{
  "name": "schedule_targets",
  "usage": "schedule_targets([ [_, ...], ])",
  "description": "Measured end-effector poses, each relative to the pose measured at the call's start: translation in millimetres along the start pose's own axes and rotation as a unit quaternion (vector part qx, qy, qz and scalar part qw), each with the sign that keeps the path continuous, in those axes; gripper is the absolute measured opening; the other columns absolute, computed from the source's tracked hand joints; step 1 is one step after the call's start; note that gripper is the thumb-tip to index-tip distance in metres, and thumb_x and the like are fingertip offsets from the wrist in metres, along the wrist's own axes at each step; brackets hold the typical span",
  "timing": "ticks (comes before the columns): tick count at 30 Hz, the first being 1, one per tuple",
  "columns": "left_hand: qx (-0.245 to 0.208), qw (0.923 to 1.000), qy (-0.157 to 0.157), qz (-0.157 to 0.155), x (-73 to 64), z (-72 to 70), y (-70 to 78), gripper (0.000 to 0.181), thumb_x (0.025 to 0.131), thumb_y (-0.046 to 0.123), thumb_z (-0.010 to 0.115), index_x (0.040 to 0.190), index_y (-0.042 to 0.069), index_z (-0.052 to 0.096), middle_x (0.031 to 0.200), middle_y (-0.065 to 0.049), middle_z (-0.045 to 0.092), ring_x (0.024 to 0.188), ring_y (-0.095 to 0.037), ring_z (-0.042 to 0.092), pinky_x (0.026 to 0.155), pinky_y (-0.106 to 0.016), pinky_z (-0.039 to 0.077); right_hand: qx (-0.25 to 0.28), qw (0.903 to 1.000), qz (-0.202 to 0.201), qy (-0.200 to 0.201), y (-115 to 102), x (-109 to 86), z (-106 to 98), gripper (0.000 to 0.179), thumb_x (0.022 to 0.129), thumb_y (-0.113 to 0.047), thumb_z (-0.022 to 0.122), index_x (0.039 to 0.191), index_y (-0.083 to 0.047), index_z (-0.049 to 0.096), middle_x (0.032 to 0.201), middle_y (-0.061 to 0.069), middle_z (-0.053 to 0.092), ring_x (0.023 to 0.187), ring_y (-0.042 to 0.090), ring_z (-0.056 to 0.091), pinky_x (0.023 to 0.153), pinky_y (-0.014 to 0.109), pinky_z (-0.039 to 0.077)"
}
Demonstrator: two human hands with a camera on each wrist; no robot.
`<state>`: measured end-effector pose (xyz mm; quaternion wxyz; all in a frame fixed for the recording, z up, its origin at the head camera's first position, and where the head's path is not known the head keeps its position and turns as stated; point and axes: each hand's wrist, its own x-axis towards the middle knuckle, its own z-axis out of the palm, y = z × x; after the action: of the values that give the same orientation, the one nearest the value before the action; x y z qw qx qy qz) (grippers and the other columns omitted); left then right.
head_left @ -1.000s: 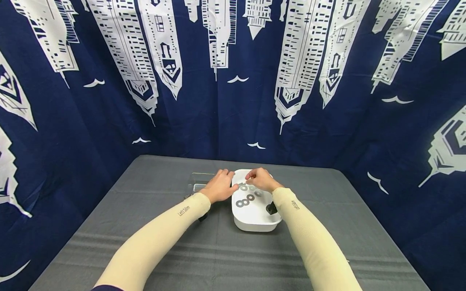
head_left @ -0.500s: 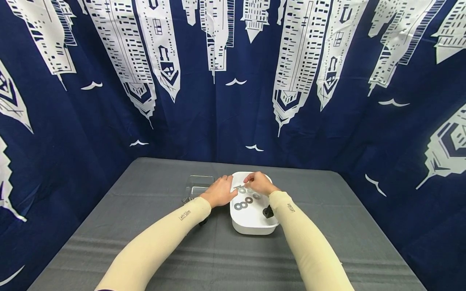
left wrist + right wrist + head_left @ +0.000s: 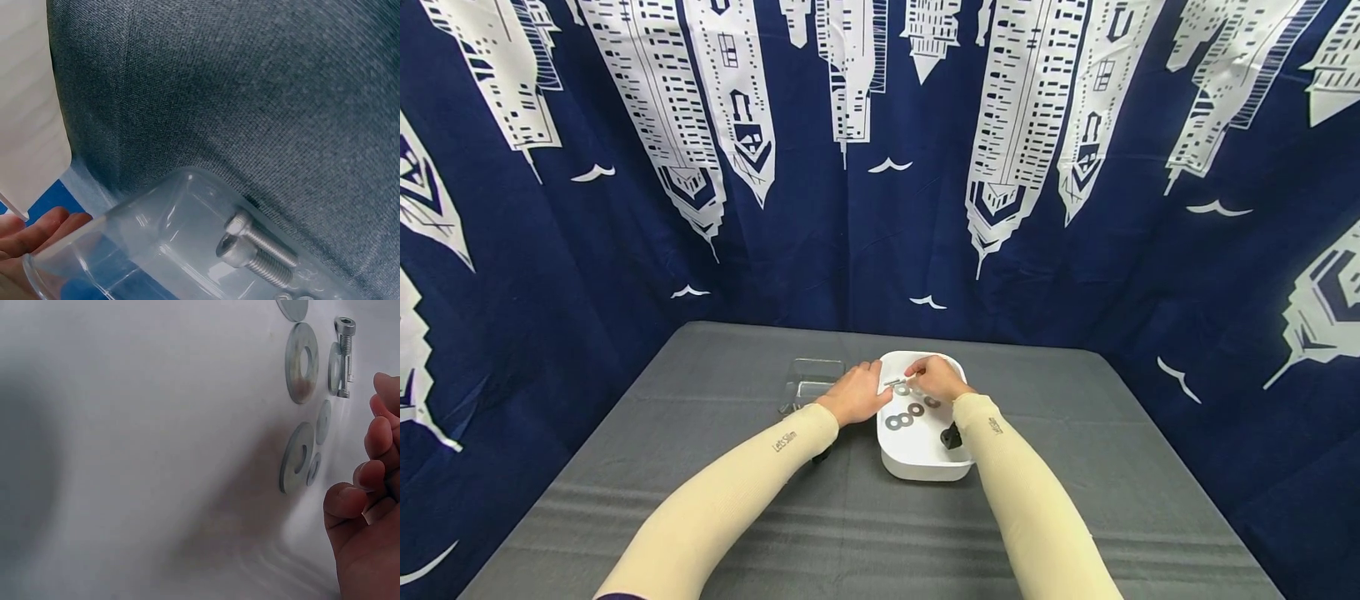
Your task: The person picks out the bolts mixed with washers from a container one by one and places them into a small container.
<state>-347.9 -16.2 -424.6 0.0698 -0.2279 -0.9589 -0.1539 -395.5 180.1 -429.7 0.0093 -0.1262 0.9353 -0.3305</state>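
Observation:
My left hand (image 3: 856, 395) is at the left rim of a white tub (image 3: 925, 472), its thumb reaching over the edge. In the left wrist view, its fingers (image 3: 47, 232) show beside the tub's wall, partly behind a clear plastic container. My right hand (image 3: 938, 377) reaches into the far part of the tub with bent fingers (image 3: 369, 475). Right by those fingertips lies a silvery socket-head bolt (image 3: 345, 347). I cannot tell whether the right hand pinches anything. Several flat metal washers (image 3: 302, 362) lie on the tub's floor around the bolt.
The clear plastic container (image 3: 187, 181) stands left of the tub and holds bolts (image 3: 256, 259). A black wrist camera (image 3: 951, 437) overlaps the tub's right side in the head view. Grey cloth (image 3: 737, 375) covers the table, and a blue patterned curtain (image 3: 865, 250) hangs behind.
The left hand has shifted slightly towards the tub's near side, and its fingers look lower. The right hand stays over the same spot, with only a small shift.

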Motion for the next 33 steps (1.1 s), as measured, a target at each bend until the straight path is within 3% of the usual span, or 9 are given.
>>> schedule_targets([
  [7, -0.004, 1.0, -0.003, -0.001, 1.3, 1.9, 4.4, 0.055, 0.1, 0.032, 0.057, 0.136, -0.008, 0.048, 0.116, -0.023, 0.064, 0.107, -0.034, 0.066, 0.095, -0.043, 0.053, 0.021, 0.9988, 0.044, 0.002, 7.8, 3.0, 7.6, 0.022, 0.086, -0.006, 0.069, 0.107, -0.003, 0.074, 0.086, 0.004, 0.058, 0.065, 0.013, 0.05, 0.052, 0.023, 0.04],
  [16, -0.011, 0.9997, -0.02, -0.009, -2.4, 6.8, 9.6, 0.059, 0.101, 0.033, 0.053, 0.143, -0.008, 0.042, 0.125, -0.025, 0.062, 0.114, -0.034, 0.065, 0.099, -0.042, 0.052, 0.0, 0.9982, 0.056, 0.019, 15.6, -0.2, 17.5, 0.025, 0.083, -0.007, 0.071, 0.108, -0.004, 0.076, 0.082, 0.003, 0.061, 0.072, 0.014, 0.053, 0.058, 0.022, 0.04],
  [26, 0.001, 0.9999, 0.013, 0.01, -0.2, 4.1, 5.8, 0.051, 0.1, 0.028, 0.057, 0.133, -0.01, 0.048, 0.11, -0.024, 0.065, 0.102, -0.035, 0.068, 0.09, -0.044, 0.055, 0.005, 0.9982, 0.057, 0.019, 7.4, 6.9, 18.3, 0.025, 0.084, -0.005, 0.073, 0.108, -0.004, 0.076, 0.08, 0.003, 0.061, 0.069, 0.014, 0.05, 0.055, 0.021, 0.037],
  [33, 0.007, 1.0, 0.002, 0.001, 1.3, 2.0, 3.6, 0.049, 0.099, 0.029, 0.056, 0.131, -0.008, 0.049, 0.111, -0.024, 0.065, 0.103, -0.035, 0.067, 0.092, -0.044, 0.054, -0.016, 0.998, 0.055, 0.029, 1.4, 7.3, 19.6, 0.019, 0.083, -0.006, 0.072, 0.101, -0.003, 0.077, 0.08, 0.002, 0.065, 0.075, 0.016, 0.054, 0.063, 0.022, 0.04],
])
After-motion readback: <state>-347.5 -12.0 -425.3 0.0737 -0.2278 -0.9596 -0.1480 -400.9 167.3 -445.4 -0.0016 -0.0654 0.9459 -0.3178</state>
